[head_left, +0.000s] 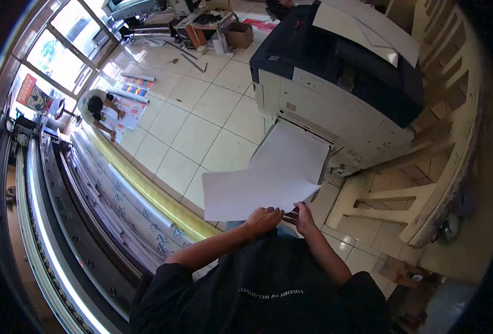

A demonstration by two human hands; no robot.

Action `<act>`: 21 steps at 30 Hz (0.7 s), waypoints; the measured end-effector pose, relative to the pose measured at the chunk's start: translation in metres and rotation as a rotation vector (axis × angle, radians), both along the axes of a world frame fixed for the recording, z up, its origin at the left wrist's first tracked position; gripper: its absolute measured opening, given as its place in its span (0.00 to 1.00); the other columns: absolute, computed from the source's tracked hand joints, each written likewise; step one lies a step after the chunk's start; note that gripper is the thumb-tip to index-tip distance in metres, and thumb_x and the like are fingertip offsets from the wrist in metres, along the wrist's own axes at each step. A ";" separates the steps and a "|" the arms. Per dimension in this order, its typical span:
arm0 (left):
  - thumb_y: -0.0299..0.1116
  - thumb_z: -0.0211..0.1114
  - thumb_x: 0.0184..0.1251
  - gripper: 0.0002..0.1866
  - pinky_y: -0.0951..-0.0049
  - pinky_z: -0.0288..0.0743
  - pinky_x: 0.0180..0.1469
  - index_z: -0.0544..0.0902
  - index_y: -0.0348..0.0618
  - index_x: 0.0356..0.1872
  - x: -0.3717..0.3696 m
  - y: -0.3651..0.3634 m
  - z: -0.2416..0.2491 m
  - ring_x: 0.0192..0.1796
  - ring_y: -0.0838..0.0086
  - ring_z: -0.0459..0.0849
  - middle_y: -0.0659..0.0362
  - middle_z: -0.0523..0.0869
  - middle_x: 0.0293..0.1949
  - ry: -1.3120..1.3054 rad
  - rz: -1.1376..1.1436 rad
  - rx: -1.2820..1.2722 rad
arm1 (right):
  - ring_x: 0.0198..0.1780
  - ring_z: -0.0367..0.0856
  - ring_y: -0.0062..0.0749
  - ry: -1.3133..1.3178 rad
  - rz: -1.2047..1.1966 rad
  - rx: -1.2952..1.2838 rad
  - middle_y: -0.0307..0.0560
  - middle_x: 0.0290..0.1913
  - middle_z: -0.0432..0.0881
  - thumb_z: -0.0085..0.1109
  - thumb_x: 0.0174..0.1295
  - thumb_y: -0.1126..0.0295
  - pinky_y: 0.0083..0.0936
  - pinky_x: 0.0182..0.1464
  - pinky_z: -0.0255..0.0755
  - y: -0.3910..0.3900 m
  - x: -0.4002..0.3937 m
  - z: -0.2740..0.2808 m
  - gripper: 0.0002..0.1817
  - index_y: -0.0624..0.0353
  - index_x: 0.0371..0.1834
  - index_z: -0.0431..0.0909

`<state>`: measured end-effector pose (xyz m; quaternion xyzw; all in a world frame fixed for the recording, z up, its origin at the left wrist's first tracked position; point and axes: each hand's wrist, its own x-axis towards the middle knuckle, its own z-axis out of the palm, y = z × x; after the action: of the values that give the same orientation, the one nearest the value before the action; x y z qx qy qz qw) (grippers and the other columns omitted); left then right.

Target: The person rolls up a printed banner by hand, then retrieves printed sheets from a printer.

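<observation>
My left hand [265,219] is closed at the near edge of a large white paper sheet [235,195], its fingers curled over. Close beside it, my right hand [301,217] pinches the same edge near a lifted corner. The sheet spreads out in front of my body and overlaps the white paper [294,147] lying on the pulled-out tray of a large printer [319,106]. Parts of my fingers are hidden by the paper and by each other.
Long rolls, one with a yellow cover [146,186], lie along the left beside a wide-format machine [63,222]. A person [95,106] crouches over colourful printed sheets [132,92] on the tiled floor. A pale slatted wooden railing [452,150] stands right. A cardboard box [238,35] sits behind.
</observation>
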<state>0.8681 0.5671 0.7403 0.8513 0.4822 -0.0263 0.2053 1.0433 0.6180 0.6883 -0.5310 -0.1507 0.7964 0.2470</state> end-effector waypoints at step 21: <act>0.29 0.55 0.57 0.07 0.64 0.79 0.33 0.74 0.38 0.36 -0.047 -0.025 -0.027 0.35 0.62 0.85 0.53 0.83 0.29 0.047 0.334 0.109 | 0.39 0.80 0.41 -0.136 -0.024 0.269 0.48 0.39 0.76 0.48 0.56 0.72 0.42 0.43 0.80 0.126 0.039 -0.077 0.12 0.57 0.44 0.68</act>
<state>0.8216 0.5417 0.7129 0.7683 0.6224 0.0145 0.1488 1.0827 0.7444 0.6117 -0.5475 -0.2660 0.7282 0.3149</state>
